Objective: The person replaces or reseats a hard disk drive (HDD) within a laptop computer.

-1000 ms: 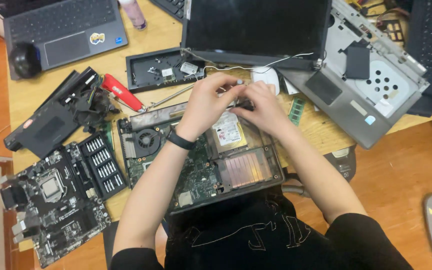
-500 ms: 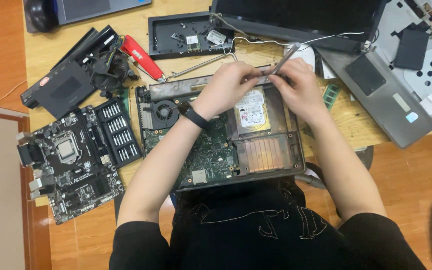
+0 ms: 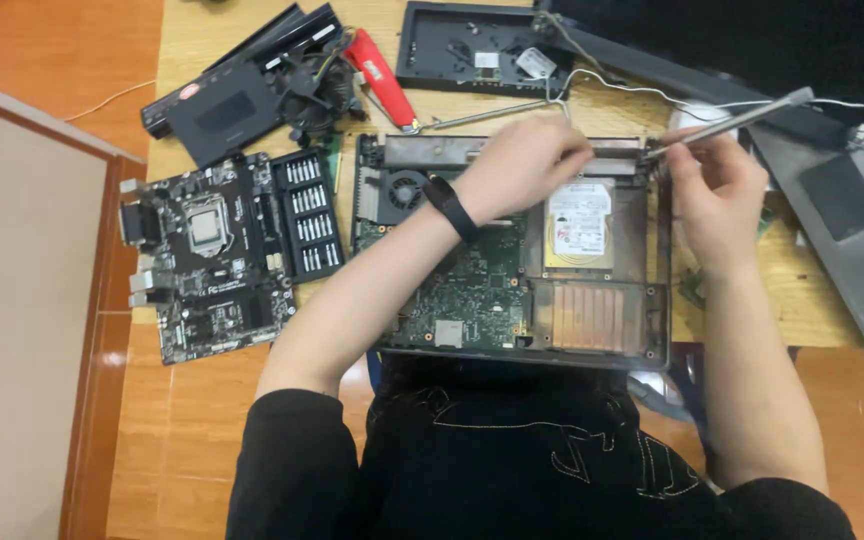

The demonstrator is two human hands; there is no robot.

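An opened laptop base (image 3: 482, 300) lies in front of me, with its green circuit board, fan (image 3: 407, 190) and silver hard drive (image 3: 580, 222) exposed. My left hand (image 3: 522, 165), with a black band on the wrist, rests on the base's rear edge, its fingers curled down onto a silver strip there. My right hand (image 3: 717, 190) is at the rear right corner and pinches the lower end of a long silver metal bar (image 3: 742, 118). The bar slants up to the right toward the dark screen panel (image 3: 752, 40).
A desktop motherboard (image 3: 207, 255) and a black tray of screwdriver bits (image 3: 310, 215) lie to the left. Behind them are black casing parts (image 3: 232, 95), a red-handled tool (image 3: 382, 80) and a black bezel panel (image 3: 462, 50). A grey laptop shell (image 3: 852, 220) sits at the right, and white wires (image 3: 632, 85) run along the back.
My hands have drawn apart: the right hand moved right with the silver bar, the left stayed on the rear edge. The view has shifted and the desk objects sit lower.
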